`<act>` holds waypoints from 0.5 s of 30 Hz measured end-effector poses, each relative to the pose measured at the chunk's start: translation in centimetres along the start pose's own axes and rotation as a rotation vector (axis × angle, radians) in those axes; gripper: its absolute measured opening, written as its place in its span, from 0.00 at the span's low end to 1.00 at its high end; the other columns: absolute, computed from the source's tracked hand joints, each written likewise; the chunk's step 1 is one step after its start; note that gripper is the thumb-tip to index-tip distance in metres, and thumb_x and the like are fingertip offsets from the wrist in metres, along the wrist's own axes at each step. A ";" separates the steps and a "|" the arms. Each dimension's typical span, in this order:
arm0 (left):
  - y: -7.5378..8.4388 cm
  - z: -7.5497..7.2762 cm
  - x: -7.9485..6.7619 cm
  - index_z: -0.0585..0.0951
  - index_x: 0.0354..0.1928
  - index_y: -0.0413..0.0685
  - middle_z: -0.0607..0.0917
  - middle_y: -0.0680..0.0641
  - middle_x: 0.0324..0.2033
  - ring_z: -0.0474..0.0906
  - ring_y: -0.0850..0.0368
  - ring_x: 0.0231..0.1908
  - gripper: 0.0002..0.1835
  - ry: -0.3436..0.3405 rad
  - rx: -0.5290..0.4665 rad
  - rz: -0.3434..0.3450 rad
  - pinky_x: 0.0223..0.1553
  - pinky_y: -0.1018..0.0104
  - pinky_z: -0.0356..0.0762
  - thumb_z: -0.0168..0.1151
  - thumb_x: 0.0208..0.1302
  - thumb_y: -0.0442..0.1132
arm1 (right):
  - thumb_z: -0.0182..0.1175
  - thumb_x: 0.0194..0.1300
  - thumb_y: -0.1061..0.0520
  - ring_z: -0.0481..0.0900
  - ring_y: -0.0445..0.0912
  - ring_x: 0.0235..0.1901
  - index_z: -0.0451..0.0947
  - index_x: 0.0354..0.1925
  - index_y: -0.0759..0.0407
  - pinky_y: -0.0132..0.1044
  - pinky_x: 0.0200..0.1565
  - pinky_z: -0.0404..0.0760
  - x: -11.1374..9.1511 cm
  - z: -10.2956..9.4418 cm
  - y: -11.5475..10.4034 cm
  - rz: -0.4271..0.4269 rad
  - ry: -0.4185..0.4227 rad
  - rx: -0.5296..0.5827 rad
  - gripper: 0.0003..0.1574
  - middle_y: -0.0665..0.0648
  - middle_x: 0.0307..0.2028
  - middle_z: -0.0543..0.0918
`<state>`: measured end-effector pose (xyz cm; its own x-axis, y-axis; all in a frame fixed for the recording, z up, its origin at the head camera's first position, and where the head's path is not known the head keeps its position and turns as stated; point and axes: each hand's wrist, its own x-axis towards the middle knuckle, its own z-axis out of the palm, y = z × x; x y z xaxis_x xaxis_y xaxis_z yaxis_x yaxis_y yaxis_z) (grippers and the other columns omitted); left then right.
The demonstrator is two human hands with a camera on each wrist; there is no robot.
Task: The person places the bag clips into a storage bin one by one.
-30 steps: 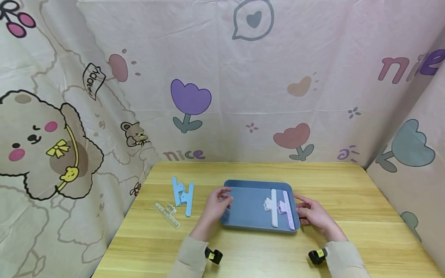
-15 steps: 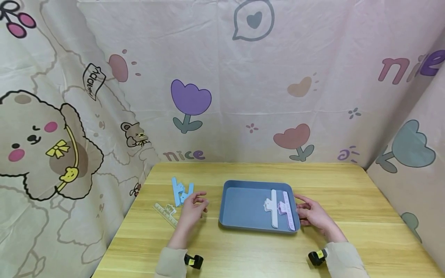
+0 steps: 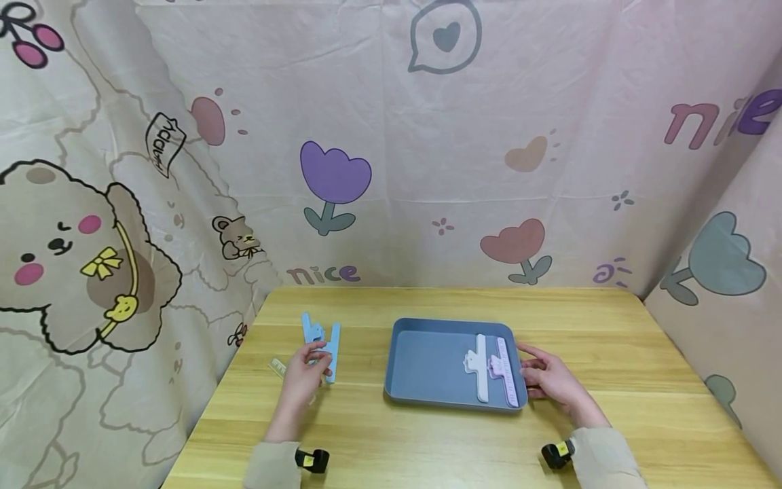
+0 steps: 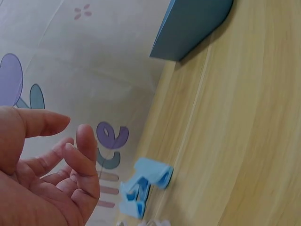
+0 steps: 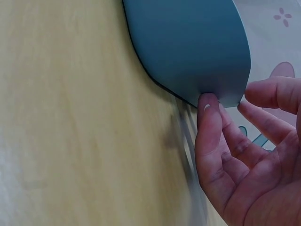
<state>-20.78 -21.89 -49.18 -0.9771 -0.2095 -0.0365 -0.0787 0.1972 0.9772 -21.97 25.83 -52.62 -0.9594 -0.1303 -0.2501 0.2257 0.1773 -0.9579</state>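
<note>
My left hand (image 3: 301, 375) hovers over the clips at the left of the table, its fingers loosely bent and holding nothing. Two light blue clips (image 3: 334, 343) lie just beyond its fingertips, partly covered by it; the left wrist view shows a blue clip (image 4: 154, 172) apart from the fingers. Most of a clear ruler-marked clip (image 3: 277, 367) is hidden under the hand. At the right, my right hand (image 3: 552, 382) touches the end wall of the blue-grey tray (image 3: 427, 367) with its fingertips. Inside the tray, a white clip (image 3: 482, 370) and a purple clip (image 3: 507, 373) lie side by side.
A light wooden table (image 3: 440, 448) carries everything. Behind it hangs a printed curtain (image 3: 391, 136) with flowers, and another cloth with a bear (image 3: 73, 251) hangs at the left. Small black wrist cameras sit at both sleeves.
My left hand has moved left from the tray's left edge, across the table, to the blue and clear clips. The right hand has stayed at the tray's right side.
</note>
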 end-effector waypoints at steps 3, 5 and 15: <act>-0.1 -0.7 0.3 0.72 0.60 0.33 0.79 0.35 0.47 0.82 0.49 0.31 0.20 0.003 0.009 -0.013 0.24 0.68 0.74 0.58 0.67 0.27 | 0.53 0.67 0.69 0.79 0.51 0.38 0.53 0.75 0.62 0.46 0.35 0.85 0.0 -0.1 0.0 -0.006 -0.005 -0.003 0.41 0.70 0.53 0.71; -0.2 -1.0 0.6 0.71 0.62 0.33 0.77 0.35 0.49 0.82 0.46 0.33 0.21 0.001 0.014 -0.023 0.25 0.67 0.75 0.57 0.67 0.28 | 0.53 0.67 0.69 0.78 0.51 0.38 0.53 0.75 0.61 0.46 0.35 0.85 0.0 -0.1 0.0 -0.004 -0.001 0.002 0.41 0.70 0.53 0.71; -1.3 -2.1 1.7 0.62 0.69 0.33 0.71 0.32 0.57 0.83 0.44 0.39 0.27 -0.050 0.015 -0.092 0.32 0.61 0.81 0.55 0.71 0.32 | 0.54 0.68 0.68 0.79 0.52 0.35 0.52 0.75 0.63 0.47 0.34 0.85 -0.3 -0.1 -0.1 0.000 -0.019 0.019 0.41 0.72 0.54 0.70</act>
<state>-21.91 -24.52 -50.05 -0.9743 -0.1792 -0.1367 -0.1711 0.1933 0.9661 -21.77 25.91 -52.41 -0.9562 -0.1485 -0.2522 0.2286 0.1591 -0.9604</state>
